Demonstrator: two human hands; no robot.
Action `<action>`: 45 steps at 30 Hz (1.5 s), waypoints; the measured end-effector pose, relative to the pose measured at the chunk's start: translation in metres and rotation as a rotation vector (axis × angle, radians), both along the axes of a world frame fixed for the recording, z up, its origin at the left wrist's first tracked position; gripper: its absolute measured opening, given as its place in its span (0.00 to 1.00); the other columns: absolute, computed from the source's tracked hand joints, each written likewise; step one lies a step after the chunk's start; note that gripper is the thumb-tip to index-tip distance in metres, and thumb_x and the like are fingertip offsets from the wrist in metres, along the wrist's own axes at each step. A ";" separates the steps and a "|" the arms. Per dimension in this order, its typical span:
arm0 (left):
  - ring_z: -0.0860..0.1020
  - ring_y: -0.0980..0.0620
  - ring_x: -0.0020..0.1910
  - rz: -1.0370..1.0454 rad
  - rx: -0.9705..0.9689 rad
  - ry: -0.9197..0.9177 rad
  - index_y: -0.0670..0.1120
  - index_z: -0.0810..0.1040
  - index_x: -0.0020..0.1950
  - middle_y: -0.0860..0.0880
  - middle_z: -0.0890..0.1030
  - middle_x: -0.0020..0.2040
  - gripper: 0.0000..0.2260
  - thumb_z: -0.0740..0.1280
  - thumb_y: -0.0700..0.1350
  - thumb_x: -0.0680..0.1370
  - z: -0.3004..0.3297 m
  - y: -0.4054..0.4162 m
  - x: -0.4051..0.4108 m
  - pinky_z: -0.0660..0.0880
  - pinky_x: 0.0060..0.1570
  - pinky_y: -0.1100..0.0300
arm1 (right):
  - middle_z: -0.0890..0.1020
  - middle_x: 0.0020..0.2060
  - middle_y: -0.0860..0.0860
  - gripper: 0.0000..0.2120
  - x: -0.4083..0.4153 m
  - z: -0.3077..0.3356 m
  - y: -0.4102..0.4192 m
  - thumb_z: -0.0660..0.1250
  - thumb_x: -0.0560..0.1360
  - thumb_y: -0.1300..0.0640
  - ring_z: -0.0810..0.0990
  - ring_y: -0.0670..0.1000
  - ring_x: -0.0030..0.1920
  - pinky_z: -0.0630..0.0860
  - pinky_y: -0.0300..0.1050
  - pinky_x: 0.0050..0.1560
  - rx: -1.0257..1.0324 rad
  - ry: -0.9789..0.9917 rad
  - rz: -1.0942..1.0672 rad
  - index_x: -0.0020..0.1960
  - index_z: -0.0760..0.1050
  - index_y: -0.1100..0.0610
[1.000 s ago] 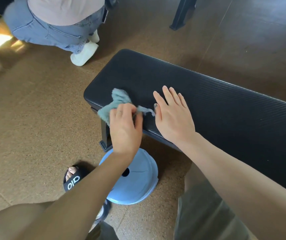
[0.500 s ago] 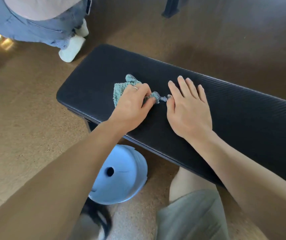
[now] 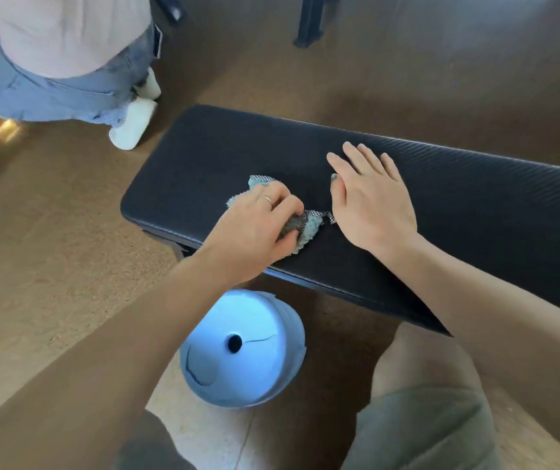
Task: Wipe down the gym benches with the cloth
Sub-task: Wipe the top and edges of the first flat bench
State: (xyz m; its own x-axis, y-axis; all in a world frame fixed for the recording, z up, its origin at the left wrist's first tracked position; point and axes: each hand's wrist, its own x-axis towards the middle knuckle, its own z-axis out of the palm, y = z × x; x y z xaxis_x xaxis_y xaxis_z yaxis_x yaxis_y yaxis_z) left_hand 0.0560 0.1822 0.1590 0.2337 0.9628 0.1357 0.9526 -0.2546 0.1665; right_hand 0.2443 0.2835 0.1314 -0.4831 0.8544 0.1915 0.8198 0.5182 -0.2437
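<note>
A black padded gym bench [image 3: 475,198] runs from the middle to the right edge of the view. My left hand [image 3: 254,228] grips a crumpled light-blue cloth [image 3: 309,228] and presses it on the pad near the bench's left end. Parts of the cloth stick out above and to the right of the fingers. My right hand [image 3: 370,198] lies flat on the pad just right of the cloth, fingers straight and spread, holding nothing.
A light-blue round plastic stool [image 3: 241,351] stands on the brown floor under the bench's near edge. Another person [image 3: 68,62] in jeans and white shoes crouches at the top left. A dark equipment leg [image 3: 309,25] stands at the top. My knees are at the bottom.
My left hand has dragged the cloth back from the middle of the pad toward its near edge. My right hand has stayed flat on the bench.
</note>
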 end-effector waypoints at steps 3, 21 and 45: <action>0.70 0.43 0.41 0.039 0.096 0.065 0.43 0.77 0.52 0.44 0.76 0.50 0.13 0.61 0.50 0.77 -0.015 0.015 0.004 0.65 0.41 0.53 | 0.69 0.78 0.54 0.23 -0.001 -0.001 0.001 0.51 0.86 0.51 0.64 0.56 0.80 0.57 0.58 0.80 0.004 0.006 -0.017 0.78 0.69 0.53; 0.69 0.42 0.50 -0.112 0.023 0.113 0.45 0.70 0.56 0.44 0.72 0.55 0.20 0.40 0.50 0.83 -0.019 -0.005 0.047 0.64 0.46 0.49 | 0.54 0.84 0.48 0.29 0.085 0.014 -0.104 0.39 0.85 0.43 0.49 0.50 0.84 0.45 0.52 0.83 -0.153 -0.123 -0.458 0.84 0.53 0.48; 0.71 0.44 0.51 -0.054 0.091 0.019 0.46 0.71 0.58 0.46 0.73 0.56 0.10 0.55 0.50 0.85 -0.022 0.010 0.132 0.64 0.47 0.51 | 0.61 0.82 0.53 0.25 0.113 0.024 -0.074 0.48 0.87 0.50 0.56 0.52 0.82 0.50 0.51 0.82 -0.168 -0.038 -0.305 0.83 0.59 0.54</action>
State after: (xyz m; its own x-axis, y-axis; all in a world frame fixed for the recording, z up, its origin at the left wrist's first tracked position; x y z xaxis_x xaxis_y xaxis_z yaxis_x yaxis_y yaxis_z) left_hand 0.1880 0.1924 0.1370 0.2885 0.9326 0.2169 0.9398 -0.3192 0.1223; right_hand 0.3577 0.2099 0.1557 -0.2046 0.9786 0.0231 0.9408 0.2031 -0.2715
